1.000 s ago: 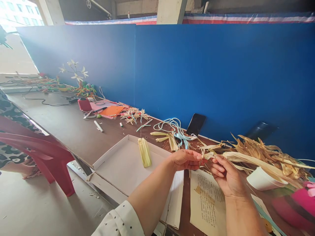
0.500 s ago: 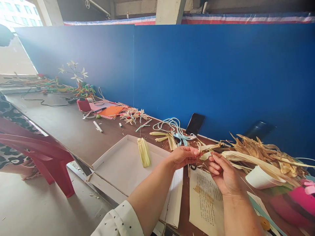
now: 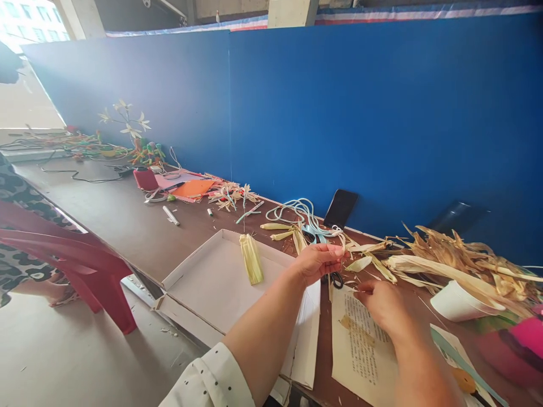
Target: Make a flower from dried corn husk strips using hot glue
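Note:
Between thumb and fingertips, my left hand (image 3: 320,263) pinches a thin pale strip of corn husk (image 3: 343,240), closed around its lower end. My right hand (image 3: 384,305) is slightly blurred above a printed sheet (image 3: 360,345); its fingers curl together, and what they hold, if anything, cannot be made out. Just beyond the hands lie a pale husk piece (image 3: 358,264) and black-handled scissors (image 3: 336,280), partly covered. To the left, a flattened pleated husk piece (image 3: 251,260) rests in an open white cardboard box (image 3: 199,288).
Dry husks (image 3: 462,254) heap up at the right beside a tipped white cup (image 3: 462,302). A phone (image 3: 340,208) leans on the blue partition (image 3: 360,113). Blue cord (image 3: 297,209), orange paper (image 3: 193,187) and a marker (image 3: 171,215) lie leftward. A red chair (image 3: 85,265) stands by the table.
My right hand has drawn away from the left, down and toward me, over the printed sheet. The left hand stays nearly in place with its strip. The view has tilted slightly.

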The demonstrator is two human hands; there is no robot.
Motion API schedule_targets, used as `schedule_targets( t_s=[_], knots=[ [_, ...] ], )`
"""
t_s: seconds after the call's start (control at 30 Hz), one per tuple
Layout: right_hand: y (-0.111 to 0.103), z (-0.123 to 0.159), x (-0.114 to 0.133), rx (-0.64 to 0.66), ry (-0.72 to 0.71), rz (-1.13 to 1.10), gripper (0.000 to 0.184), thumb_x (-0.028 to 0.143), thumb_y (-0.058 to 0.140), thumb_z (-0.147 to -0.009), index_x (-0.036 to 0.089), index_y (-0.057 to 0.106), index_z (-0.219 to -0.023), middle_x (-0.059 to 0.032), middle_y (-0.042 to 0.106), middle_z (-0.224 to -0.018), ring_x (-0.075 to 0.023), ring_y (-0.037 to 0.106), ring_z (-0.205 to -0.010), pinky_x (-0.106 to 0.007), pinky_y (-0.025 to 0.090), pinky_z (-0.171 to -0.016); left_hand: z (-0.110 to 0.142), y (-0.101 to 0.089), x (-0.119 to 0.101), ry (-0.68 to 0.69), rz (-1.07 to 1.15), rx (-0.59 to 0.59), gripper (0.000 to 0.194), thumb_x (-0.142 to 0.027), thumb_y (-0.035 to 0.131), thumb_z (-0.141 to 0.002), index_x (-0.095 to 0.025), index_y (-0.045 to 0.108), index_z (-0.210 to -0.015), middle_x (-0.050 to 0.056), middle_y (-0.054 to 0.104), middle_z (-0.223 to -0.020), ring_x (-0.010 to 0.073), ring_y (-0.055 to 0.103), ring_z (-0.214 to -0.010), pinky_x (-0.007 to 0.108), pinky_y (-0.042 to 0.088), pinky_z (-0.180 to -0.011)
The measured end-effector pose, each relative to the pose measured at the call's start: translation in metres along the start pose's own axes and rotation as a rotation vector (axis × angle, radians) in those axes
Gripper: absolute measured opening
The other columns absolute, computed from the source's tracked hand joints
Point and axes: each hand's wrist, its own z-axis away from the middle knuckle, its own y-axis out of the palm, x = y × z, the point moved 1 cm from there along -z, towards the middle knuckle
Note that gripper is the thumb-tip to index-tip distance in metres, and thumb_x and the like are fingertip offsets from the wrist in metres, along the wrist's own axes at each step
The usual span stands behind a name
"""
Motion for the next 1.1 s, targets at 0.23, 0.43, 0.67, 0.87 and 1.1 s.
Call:
schedule_targets(
  t_s=[0.23, 0.43, 0.67, 0.87, 1.1],
  knots=[
    [0.003, -0.001, 0.007, 0.037, -0.025, 0.254, 0.018, 0.026, 0.057, -0.067, 0.030, 0.074, -0.074, -0.0110, 0.069, -0.083, -0.0314, 0.062, -0.083, -0.040, 0.040, -0.067, 0.001, 0.002, 0.000, -0.021, 0.025, 0.021, 0.025, -0.024, 0.082, -0.062, -0.010, 0.069, -0.079, 0.007, 0.068, -0.083, 0.0078, 0.060, -0.071, 0.020, 0.045, -0.071],
    [0.007, -0.008, -0.003, -0.039, 0.065, -0.181, 0.012, 0.035, 0.062, -0.065, 0.026, 0.069, -0.069, -0.0065, 0.067, -0.071, -0.0237, 0.059, -0.064, -0.036, 0.041, -0.060, 0.001, 0.001, 0.000, -0.013, 0.026, 0.006, 0.024, -0.023, 0.081, -0.063, -0.009, 0.069, -0.079, 0.007, 0.068, -0.085, 0.0068, 0.058, -0.068, 0.021, 0.045, -0.071],
    [0.000, 0.007, 0.017, -0.057, 0.192, -1.316, 0.042, 0.039, 0.082, -0.049, 0.021, 0.066, -0.084, 0.0021, 0.060, -0.070, -0.0098, 0.047, -0.057, -0.020, 0.034, -0.045, 0.004, 0.004, 0.002, -0.049, 0.013, 0.003, 0.029, -0.026, 0.082, -0.061, -0.010, 0.070, -0.082, 0.007, 0.067, -0.085, 0.0070, 0.057, -0.068, 0.022, 0.045, -0.072],
    [-0.002, 0.011, 0.029, -0.050, 0.192, -1.542, 0.053, 0.028, 0.087, -0.047, 0.023, 0.066, -0.095, 0.0042, 0.060, -0.075, -0.0066, 0.048, -0.060, -0.015, 0.036, -0.045, 0.006, 0.008, 0.006, -0.140, 0.003, 0.016, 0.028, -0.023, 0.081, -0.060, -0.010, 0.069, -0.082, 0.006, 0.066, -0.083, 0.0083, 0.058, -0.066, 0.026, 0.047, -0.073],
    [0.004, 0.007, 0.033, -0.149, 0.145, -1.492, 0.037, 0.033, 0.084, -0.052, 0.019, 0.067, -0.082, 0.0035, 0.058, -0.066, -0.0081, 0.048, -0.057, -0.017, 0.036, -0.045, 0.006, 0.008, 0.011, -0.201, -0.008, 0.002, 0.025, -0.021, 0.080, -0.061, -0.011, 0.067, -0.080, 0.006, 0.067, -0.075, 0.0114, 0.062, -0.069, 0.028, 0.048, -0.077]
  ],
)
